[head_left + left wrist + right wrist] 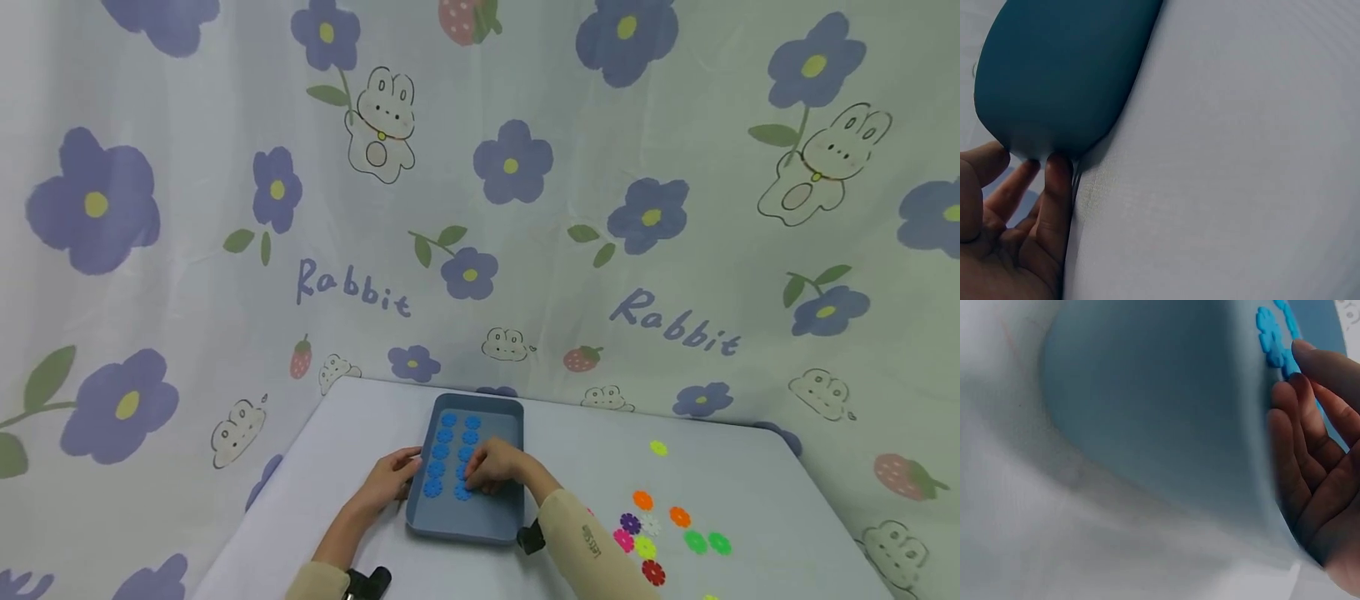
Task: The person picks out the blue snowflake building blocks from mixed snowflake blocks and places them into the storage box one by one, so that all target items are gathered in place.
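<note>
A grey-blue tray (491, 528) lies on the table with two columns of blue flower-shaped discs (441, 451) in it. At the tray's left side, my left hand (390, 477) holds its edge. The left wrist view shows the thumb (991, 159) and other fingertips against the tray wall (1054, 94). My right hand (495, 463) reaches over the tray and pinches a blue flower-shaped disc (462, 492) at the near end of the right column. In the right wrist view, thumb and index finger meet at that disc's edge, beside another blue disc (1269, 334).
Right of the tray, loose discs lie scattered on the white table (570, 442): orange (642, 500), purple (630, 523), pink (624, 541), red (653, 572), green (696, 542) and a yellow one (658, 448) farther back. A patterned curtain (525, 250) hangs behind the table.
</note>
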Demonstrator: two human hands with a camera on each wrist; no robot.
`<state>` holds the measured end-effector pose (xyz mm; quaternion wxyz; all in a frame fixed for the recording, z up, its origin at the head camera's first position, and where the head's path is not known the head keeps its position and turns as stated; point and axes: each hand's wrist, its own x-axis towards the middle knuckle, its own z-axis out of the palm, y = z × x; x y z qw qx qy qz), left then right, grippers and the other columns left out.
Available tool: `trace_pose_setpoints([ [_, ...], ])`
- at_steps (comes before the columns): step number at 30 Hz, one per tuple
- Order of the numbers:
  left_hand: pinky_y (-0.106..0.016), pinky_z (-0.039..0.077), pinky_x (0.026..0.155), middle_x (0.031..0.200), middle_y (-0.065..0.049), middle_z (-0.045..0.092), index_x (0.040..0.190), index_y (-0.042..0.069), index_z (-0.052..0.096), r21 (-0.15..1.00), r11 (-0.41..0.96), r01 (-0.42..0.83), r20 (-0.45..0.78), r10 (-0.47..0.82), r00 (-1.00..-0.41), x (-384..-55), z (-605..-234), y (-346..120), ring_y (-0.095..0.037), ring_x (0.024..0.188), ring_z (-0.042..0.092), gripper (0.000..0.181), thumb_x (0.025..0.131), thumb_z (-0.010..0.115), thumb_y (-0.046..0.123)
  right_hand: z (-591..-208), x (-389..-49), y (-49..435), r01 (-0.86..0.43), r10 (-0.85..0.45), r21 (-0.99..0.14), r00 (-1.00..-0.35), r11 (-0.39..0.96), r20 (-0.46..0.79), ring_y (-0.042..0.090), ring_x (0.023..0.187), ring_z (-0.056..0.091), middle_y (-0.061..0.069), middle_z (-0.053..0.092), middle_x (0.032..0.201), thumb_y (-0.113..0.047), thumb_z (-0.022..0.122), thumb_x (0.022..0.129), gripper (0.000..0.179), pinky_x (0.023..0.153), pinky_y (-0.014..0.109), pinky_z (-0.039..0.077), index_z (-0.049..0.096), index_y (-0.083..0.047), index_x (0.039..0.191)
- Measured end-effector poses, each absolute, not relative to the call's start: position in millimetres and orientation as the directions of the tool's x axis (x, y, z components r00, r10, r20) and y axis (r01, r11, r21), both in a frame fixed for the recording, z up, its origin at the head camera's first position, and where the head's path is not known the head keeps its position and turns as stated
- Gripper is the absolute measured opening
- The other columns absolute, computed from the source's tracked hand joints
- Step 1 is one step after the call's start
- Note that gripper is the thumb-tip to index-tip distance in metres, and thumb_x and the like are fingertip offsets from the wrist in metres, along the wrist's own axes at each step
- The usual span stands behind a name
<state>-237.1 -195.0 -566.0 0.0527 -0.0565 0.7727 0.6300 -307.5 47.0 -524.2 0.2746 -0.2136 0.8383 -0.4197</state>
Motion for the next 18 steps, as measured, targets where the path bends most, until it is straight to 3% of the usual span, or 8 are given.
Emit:
trace_pose_setpoints([
  [9, -0.035, 0.053, 0.069, 0.109, -0.011, 0.062, 0.139, 0.001, 0.05, 0.969, 0.193, -0.154, -0.15, -0.036, -0.988, -251.4, -564.0, -202.1, -0.021, 0.091, 0.061, 0.049, 0.099, 0.059, 0.027, -501.0, -310.9, 55.3, -0.2, -0.608, -0.815, -0.763, 0.543, -0.219, 0.026, 0.07, 0.065, 0.007, 0.07, 0.081, -0.017, 0.075, 0.086, 0.008, 0.064, 0.039, 0.056, 0.075, -0.01, 0.084],
  [18, -0.036, 0.054, 0.07, 0.111, -0.012, 0.062, 0.139, 0.0, 0.049, 0.964, 0.21, -0.163, -0.154, -0.056, -0.986, -248.3, -562.4, -206.5, -0.022, 0.09, 0.062, 0.048, 0.1, 0.057, 0.027, -488.6, -305.1, 73.0, -0.275, -0.627, -0.795, -0.762, 0.54, -0.163, 0.016, 0.064, 0.062, 0.007, 0.069, 0.081, -0.02, 0.069, 0.092, 0.017, 0.058, 0.03, 0.053, 0.075, -0.004, 0.093],
])
